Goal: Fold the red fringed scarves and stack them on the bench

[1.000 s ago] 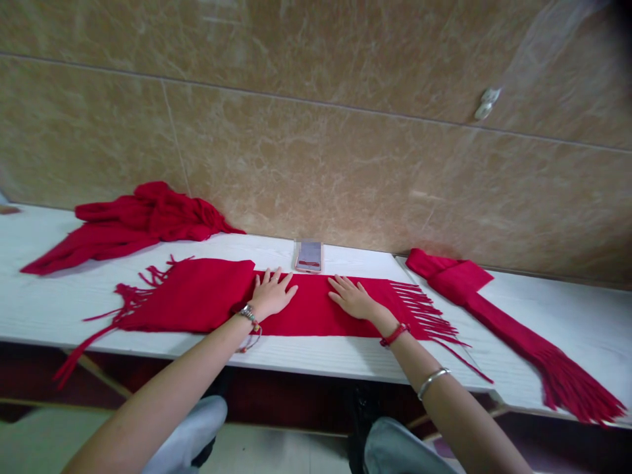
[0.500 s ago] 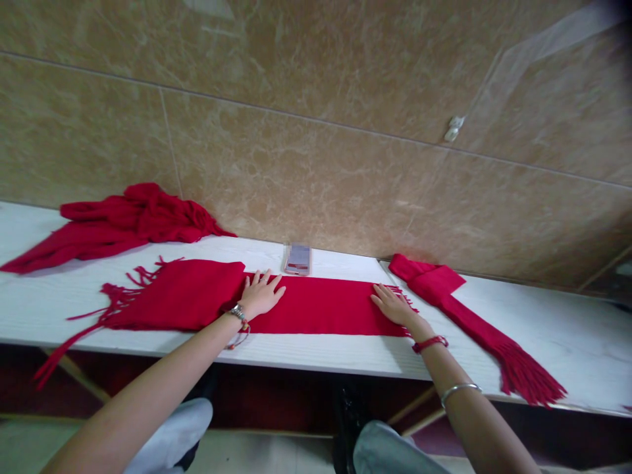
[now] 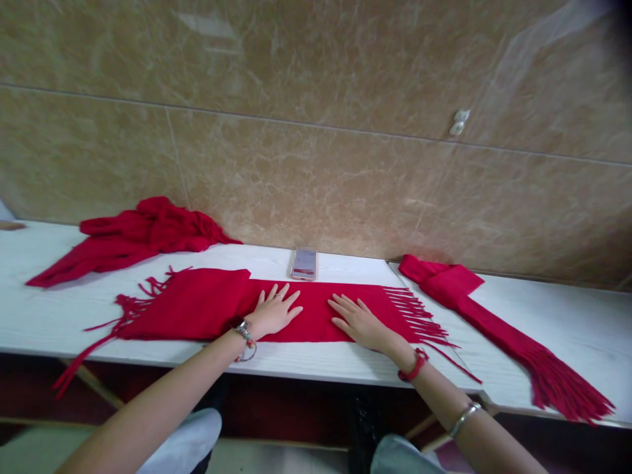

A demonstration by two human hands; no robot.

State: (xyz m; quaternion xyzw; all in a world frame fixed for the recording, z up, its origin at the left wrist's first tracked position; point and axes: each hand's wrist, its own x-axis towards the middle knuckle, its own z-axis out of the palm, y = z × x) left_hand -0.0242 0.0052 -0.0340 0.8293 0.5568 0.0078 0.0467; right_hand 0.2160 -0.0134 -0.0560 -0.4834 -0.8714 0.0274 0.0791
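A red fringed scarf [image 3: 316,329] lies flat and lengthwise on the white table, its left part folded over in a thicker layer. My left hand [image 3: 274,312] rests palm down on it with fingers spread, just right of the folded layer's edge. Flat on the right half lies my right hand [image 3: 359,321], fingers stretched toward the left. The fringe on the right end is fanned out, while the left fringe is tangled and partly hangs over the front edge. Neither hand grips the cloth.
Behind the scarf, a phone [image 3: 303,264] lies near the wall [image 3: 316,184]. A crumpled red scarf [image 3: 143,234] is at the back left. To the right, a folded red scarf [image 3: 494,329] reaches the front edge of the white table [image 3: 553,316].
My right hand has slid left along the scarf, away from its right end, uncovering the fringe there. My left hand stays at about the same place on the cloth. The view has shifted slightly.
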